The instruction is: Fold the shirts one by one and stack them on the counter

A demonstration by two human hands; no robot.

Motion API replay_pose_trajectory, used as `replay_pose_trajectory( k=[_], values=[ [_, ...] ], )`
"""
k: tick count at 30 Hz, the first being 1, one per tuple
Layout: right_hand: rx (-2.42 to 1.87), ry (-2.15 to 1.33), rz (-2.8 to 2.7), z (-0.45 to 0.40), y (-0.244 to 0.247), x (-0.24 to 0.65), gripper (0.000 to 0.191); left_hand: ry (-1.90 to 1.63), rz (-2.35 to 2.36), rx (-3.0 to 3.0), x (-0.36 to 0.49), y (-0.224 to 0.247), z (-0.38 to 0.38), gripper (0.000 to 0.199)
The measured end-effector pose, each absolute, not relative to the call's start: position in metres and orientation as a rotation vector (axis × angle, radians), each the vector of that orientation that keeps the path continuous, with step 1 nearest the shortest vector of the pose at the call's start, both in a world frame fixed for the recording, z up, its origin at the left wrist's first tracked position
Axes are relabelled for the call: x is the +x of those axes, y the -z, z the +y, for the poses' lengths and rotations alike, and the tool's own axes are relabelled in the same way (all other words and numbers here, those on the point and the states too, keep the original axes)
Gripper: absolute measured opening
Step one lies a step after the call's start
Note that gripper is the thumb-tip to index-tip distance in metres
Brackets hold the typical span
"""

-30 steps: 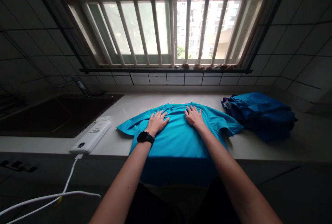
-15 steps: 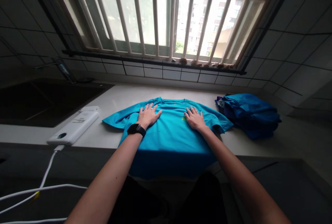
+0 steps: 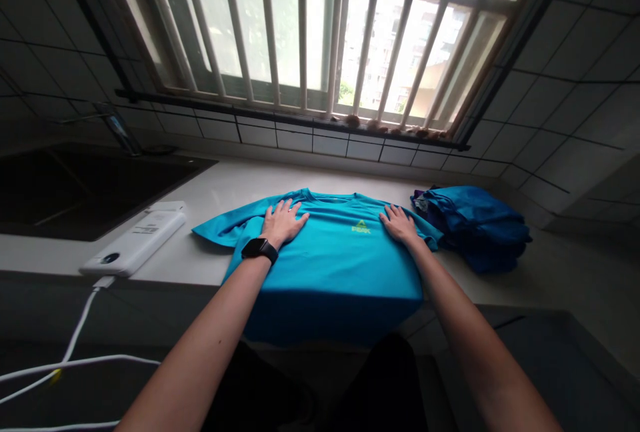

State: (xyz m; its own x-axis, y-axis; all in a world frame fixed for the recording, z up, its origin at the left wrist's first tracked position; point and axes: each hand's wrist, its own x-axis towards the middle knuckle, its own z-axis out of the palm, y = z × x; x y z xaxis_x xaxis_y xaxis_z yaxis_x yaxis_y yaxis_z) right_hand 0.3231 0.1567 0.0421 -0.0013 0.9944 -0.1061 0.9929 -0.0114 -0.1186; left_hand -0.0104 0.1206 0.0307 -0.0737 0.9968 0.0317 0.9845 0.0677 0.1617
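Observation:
A turquoise short-sleeved shirt (image 3: 330, 259) lies spread on the white counter, its collar toward the window and its lower part hanging over the front edge. A small yellow-green logo shows on its chest. My left hand (image 3: 283, 222) rests flat on the shirt near the left shoulder, fingers spread, with a black watch on the wrist. My right hand (image 3: 399, 224) lies flat near the right shoulder, beside the logo, fingers apart. Neither hand grips the cloth.
Folded blue clothes (image 3: 477, 225) are piled at the right on the counter (image 3: 200, 260). To the left are a white power bank (image 3: 135, 242) with a cable and a dark sink (image 3: 90, 192) with a faucet. A barred window (image 3: 300, 39) is behind.
My right hand has slid to the right across the shirt, uncovering the logo and smoothing the cloth there. My left hand has stayed at the same spot on the shirt.

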Motion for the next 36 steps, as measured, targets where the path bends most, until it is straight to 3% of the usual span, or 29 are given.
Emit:
replay_pose_trajectory(
  k=[4,10,24,30,36],
  values=[
    [-2.273,-0.231,-2.240,0.153,-0.051,0.288,0.069,-0.236,2.237,2.070,-0.011,-0.030,0.121,0.067],
    [-1.891,-0.176,-2.490,0.130,-0.033,0.224,0.071,-0.277,2.243,2.088,-0.014,-0.020,0.127,0.069],
    [-1.910,-0.209,-2.471,0.137,-0.029,0.235,0.065,-0.435,2.232,2.152,-0.015,-0.016,0.127,0.067],
    [-1.939,-0.196,-2.464,0.133,-0.032,0.231,0.066,-0.426,1.757,2.525,-0.014,-0.019,0.124,0.059],
    [-1.940,-0.203,-2.459,0.130,-0.034,0.229,0.065,-0.448,1.783,2.517,-0.016,-0.017,0.121,0.055]
  ],
)
